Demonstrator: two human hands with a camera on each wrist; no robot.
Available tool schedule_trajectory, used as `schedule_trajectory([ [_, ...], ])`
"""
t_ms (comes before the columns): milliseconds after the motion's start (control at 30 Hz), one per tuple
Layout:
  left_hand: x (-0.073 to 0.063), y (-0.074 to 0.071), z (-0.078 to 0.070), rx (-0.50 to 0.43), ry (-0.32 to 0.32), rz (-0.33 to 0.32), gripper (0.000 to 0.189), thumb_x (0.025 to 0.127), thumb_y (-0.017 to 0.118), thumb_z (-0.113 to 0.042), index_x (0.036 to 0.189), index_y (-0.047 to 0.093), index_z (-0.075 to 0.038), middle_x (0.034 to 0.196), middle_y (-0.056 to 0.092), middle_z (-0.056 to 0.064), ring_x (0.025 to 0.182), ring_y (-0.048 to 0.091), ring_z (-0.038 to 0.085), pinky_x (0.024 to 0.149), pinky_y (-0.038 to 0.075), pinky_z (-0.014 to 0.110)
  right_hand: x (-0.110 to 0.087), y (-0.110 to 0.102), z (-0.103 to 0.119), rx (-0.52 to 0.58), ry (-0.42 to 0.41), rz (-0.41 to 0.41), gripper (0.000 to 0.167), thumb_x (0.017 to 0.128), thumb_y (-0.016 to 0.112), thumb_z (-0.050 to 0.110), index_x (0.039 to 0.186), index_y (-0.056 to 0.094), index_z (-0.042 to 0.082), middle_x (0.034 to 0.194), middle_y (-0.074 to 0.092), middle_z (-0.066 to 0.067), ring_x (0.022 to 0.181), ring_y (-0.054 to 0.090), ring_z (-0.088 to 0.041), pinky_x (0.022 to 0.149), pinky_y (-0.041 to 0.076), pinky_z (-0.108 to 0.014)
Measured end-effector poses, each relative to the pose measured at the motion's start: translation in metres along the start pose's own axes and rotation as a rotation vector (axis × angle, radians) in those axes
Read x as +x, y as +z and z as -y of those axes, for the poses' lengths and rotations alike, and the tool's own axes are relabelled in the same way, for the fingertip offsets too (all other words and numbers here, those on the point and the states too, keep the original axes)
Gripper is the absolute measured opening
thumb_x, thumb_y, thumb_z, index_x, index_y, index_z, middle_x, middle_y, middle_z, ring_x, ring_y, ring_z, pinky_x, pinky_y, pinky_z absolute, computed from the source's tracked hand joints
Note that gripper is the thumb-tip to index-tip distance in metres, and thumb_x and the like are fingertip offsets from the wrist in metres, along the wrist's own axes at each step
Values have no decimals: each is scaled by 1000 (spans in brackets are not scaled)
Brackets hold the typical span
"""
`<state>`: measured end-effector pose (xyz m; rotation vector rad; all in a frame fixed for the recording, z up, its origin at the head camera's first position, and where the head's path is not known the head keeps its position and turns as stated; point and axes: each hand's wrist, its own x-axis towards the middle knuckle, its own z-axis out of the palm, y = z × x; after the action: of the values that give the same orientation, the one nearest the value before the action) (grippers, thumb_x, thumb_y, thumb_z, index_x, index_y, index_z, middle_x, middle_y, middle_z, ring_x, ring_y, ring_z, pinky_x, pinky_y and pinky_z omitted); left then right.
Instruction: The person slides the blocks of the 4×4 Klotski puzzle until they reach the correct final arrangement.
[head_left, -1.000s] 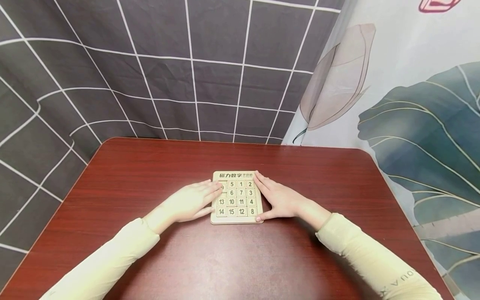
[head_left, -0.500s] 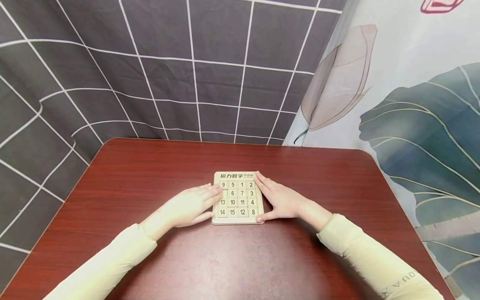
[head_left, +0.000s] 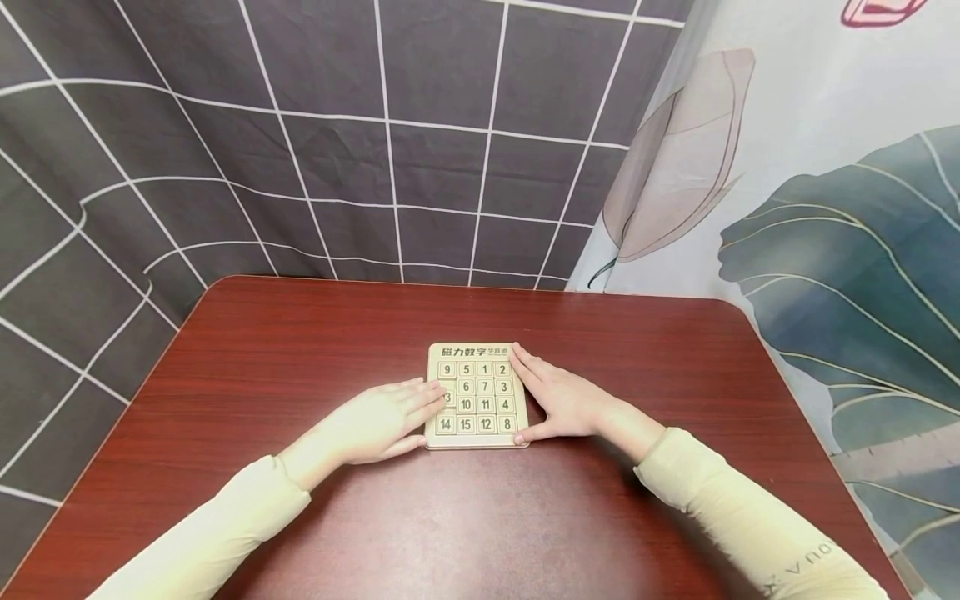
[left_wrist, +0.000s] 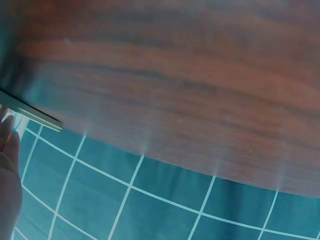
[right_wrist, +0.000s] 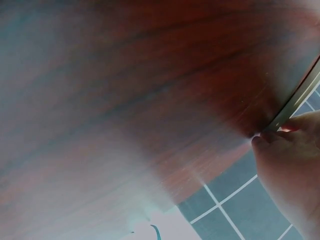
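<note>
Half a second ago the left column had its gap right under the 9 tile [head_left: 447,369]; now the 13 tile [head_left: 450,400] has slid partway up into it, and a strip is opening above the 14 tile [head_left: 446,425]. The left hand [head_left: 386,421] has dropped a touch, its straight fingertips on that tile and covering the "1", so nothing's gripped there. The right hand [head_left: 566,402] hasn't really budged: thumb and fingers spread wide along the right edge, thumb at the bottom corner, fingertips up top. How firmly it's pressing, we can't tell. The magnetic number slide puzzle [head_left: 480,442] lies flat on the reddish wood-grain table [head_left: 480,517], same spot as before, between both hands.
</note>
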<state>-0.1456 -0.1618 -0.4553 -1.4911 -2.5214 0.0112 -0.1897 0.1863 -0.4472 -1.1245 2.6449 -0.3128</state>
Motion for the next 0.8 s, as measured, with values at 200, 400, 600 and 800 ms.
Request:
schedule_trajectory([
  [200,7,0,9,-11,-27,20,59,102,67,-40,145,62,0,153,62,16,143,60,31,122,48,43,0,0,0,2,1,-1,124,86,78,64,167,15,-5,178,9,-24,163,24,-40,130,34,-54],
  [400,6,-3,1,-25,-20,7,59,101,68,-39,144,63,1,151,63,17,142,60,31,122,48,43,0,-1,0,2,2,5,123,86,78,64,167,16,-5,178,9,-23,163,24,-40,130,34,-55],
  [600,-7,-7,-19,2,37,-56,62,99,71,-43,143,64,0,148,65,16,139,63,29,119,52,42,-1,0,0,3,11,14,124,86,78,64,168,16,-5,178,8,-22,163,24,-40,130,34,-55],
  [800,-15,-7,-31,9,44,-62,59,98,72,-43,140,67,-3,146,67,15,138,64,27,118,52,40,1,1,-1,-1,13,10,124,86,78,64,168,15,-4,179,8,-21,163,24,-40,130,34,-55],
])
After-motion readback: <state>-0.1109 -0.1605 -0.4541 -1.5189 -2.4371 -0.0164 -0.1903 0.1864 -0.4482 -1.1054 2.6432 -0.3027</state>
